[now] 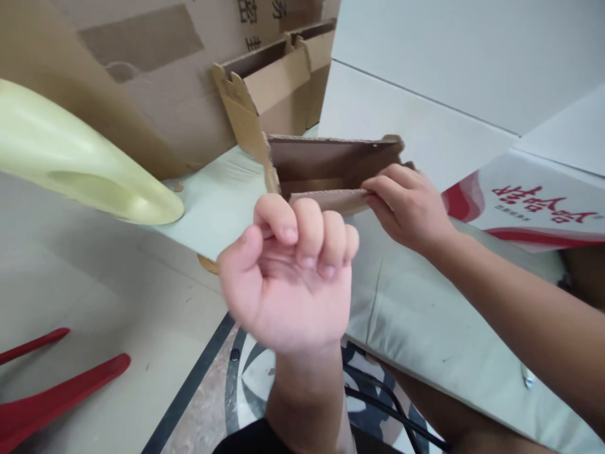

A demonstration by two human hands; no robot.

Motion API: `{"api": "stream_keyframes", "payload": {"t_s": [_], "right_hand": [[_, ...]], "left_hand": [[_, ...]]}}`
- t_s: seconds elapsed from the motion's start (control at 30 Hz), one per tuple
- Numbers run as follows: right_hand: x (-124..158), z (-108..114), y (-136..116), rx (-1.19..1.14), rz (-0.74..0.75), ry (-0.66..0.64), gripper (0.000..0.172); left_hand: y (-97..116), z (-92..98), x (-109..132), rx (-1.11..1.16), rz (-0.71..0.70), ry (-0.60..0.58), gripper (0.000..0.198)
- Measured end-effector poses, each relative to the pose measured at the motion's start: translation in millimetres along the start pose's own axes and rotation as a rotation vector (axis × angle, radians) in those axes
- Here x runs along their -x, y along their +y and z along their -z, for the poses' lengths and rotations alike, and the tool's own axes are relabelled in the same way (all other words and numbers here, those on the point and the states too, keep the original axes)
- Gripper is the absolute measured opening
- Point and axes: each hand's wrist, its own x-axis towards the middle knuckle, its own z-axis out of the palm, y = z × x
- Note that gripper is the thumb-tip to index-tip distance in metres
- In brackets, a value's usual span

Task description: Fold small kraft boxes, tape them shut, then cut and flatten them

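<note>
Head view shows an open cardboard box (331, 156) above or on a pale padded surface (425, 296), in front of stacked white panels (392, 113); whether the box rests there or is held clear of it cannot be told. The right hand (409, 205) has its grip clamped on the near rim, thumb and fingers pinching the thin wall near its right corner. The left hand (288, 277) hangs before the box, palm toward the camera, its grip loosely curled with a gap and nothing seen in it. With only that one corner visibly pinched, the box could swing or twist if pulled, and hard pressure could crease the cardboard. The tall side flap could catch on the second cardboard tray (283, 82) just behind; whether the two are joined is unclear. A sideways tug could also knock the red-and-white carton (534, 202)
</note>
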Motion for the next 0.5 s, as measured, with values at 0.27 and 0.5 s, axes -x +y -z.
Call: {"api": "stream_keyframes", "payload": {"t_s": [0.27,0.5], "right_hand": [[122,59,33,0.085,-0.229,0.149,0.013],[169,114,17,0.014,-0.271,0.094,0.009]], "left_hand": [[-48,-23.2,3,-0.108,0.010,-0.088,0.040],[-113,-23.1,0,-0.689,-0.126,-0.312,0.010]]}}
